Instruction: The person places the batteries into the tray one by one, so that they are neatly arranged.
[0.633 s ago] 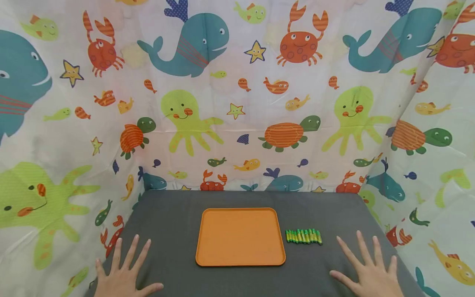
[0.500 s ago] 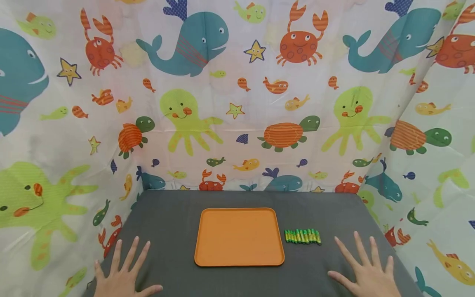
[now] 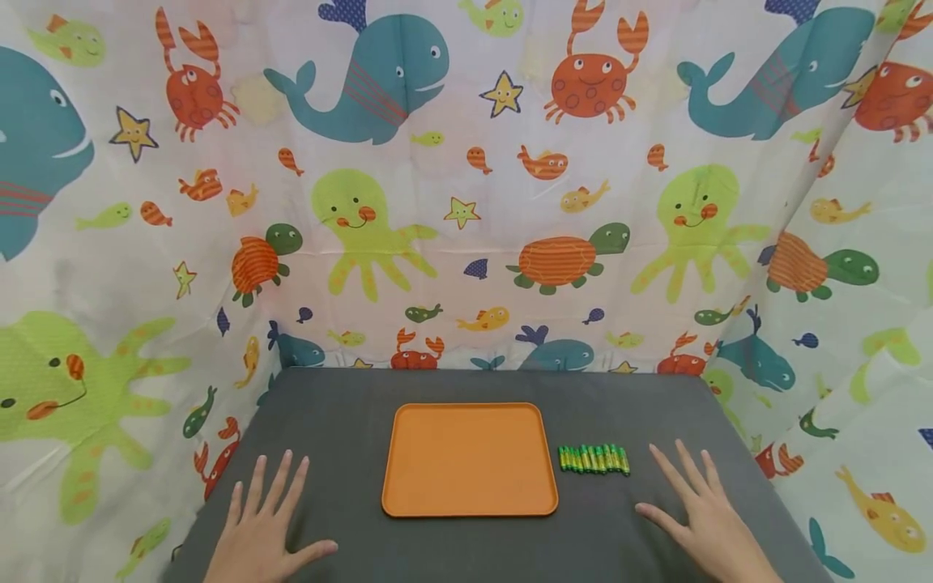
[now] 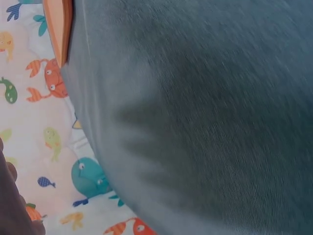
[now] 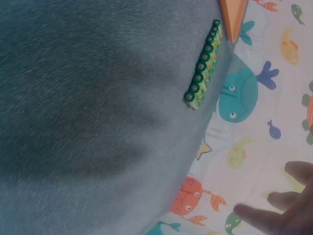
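Note:
An orange rectangular tray [image 3: 470, 460] lies in the middle of the dark grey table, with nothing on it. Just right of it, several green and yellow batteries [image 3: 594, 459] stand side by side in a row; the right wrist view shows the row of batteries [image 5: 201, 66] from their flat ends. My left hand [image 3: 262, 526] is held with fingers spread, left of the tray and apart from it. On the other side, my right hand [image 3: 703, 518] has its fingers spread too, nearest the batteries but not touching them. Both hands hold nothing.
The grey tabletop [image 3: 335, 437] spreads around the tray. A white curtain [image 3: 452, 324] printed with sea animals encloses the table at the back and both sides. Hand shadows fall on the cloth in both wrist views.
Both hands have shifted inward, the left to the right and the right slightly to the left, and a little farther forward. The tray and batteries stay where they were.

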Demonstrator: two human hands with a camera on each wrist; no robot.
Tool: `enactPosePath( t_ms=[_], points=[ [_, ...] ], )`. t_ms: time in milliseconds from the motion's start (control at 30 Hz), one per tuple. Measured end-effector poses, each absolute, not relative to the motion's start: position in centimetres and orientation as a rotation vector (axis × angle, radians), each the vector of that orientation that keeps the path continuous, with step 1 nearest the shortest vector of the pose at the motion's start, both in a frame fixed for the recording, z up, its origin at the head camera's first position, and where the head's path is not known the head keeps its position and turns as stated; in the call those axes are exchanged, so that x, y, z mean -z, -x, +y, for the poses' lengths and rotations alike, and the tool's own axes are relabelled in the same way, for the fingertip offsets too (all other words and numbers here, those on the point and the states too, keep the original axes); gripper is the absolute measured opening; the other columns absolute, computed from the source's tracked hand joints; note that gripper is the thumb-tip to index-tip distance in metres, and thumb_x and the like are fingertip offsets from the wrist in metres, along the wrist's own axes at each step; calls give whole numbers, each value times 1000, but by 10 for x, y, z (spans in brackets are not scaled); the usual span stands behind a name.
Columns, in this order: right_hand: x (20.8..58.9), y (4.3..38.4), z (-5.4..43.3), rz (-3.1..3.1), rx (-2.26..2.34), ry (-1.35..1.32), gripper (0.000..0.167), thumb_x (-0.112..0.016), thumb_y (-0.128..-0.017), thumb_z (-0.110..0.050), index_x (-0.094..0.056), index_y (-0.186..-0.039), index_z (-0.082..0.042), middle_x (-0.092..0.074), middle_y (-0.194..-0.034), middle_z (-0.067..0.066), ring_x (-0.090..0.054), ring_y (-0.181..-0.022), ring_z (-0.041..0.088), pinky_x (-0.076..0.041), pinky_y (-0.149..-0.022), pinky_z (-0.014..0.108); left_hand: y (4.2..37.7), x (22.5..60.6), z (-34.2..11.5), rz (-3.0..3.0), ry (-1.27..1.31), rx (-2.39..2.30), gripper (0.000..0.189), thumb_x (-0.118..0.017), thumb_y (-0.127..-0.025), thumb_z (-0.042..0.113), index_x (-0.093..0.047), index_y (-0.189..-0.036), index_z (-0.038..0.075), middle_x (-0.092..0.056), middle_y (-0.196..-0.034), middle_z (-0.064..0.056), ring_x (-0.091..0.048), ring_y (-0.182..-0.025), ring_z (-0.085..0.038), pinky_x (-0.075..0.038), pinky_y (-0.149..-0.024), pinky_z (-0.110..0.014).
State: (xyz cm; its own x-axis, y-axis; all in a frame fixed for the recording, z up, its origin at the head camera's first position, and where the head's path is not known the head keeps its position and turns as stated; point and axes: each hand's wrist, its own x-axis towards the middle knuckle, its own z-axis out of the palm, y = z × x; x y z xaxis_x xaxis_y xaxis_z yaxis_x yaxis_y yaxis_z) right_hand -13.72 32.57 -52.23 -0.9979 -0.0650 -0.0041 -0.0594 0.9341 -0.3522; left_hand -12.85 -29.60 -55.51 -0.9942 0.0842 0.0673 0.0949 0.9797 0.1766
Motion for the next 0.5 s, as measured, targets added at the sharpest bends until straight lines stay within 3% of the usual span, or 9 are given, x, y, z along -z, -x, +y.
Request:
enactPosePath(
  t_ms=[100,167,233,367,500],
  points=[
    [520,141,323,3086,597,100,95,-56,-88,-74,-18,-164,-30,-16,-166,26,-10,-146,60,-35,-79,85,135,556,-290,-3083,163,377,120,-58,-75,87,-4,-165,28,-1,-172,-7,20,-154,-39,28,-112,-60],
    [518,143,320,3114,619,106,92,-58,-88,-72,-27,-162,-27,-23,-164,24,-21,-145,56,-38,-79,84,140,558,-286,-3089,177,467,119,-60,-77,83,0,-164,30,-1,-172,-6,19,-154,-39,28,-113,-59],
    [518,146,318,3146,643,117,88,-61,-88,-70,-36,-158,-22,-30,-162,22,-30,-142,54,-39,-83,82,145,560,-282,-3100,182,547,118,-62,-78,81,4,-164,32,-1,-172,-5,17,-155,-39,23,-114,-64],
    [520,152,316,3195,709,124,81,-65,-90,-64,-49,-150,-12,-42,-155,22,-42,-133,50,-41,-90,77,153,563,-274,-3105,198,663,119,-66,-79,77,2,-164,31,-6,-172,-7,8,-155,-43,-1,-115,-75],
    [529,157,316,3243,796,132,72,-73,-89,-53,-56,-143,-8,-54,-144,22,-58,-117,42,-47,-90,68,159,564,-266,-3124,205,730,120,-67,-78,76,1,-164,28,-9,-171,-10,2,-155,-45,-6,-115,-74]
  ],
)
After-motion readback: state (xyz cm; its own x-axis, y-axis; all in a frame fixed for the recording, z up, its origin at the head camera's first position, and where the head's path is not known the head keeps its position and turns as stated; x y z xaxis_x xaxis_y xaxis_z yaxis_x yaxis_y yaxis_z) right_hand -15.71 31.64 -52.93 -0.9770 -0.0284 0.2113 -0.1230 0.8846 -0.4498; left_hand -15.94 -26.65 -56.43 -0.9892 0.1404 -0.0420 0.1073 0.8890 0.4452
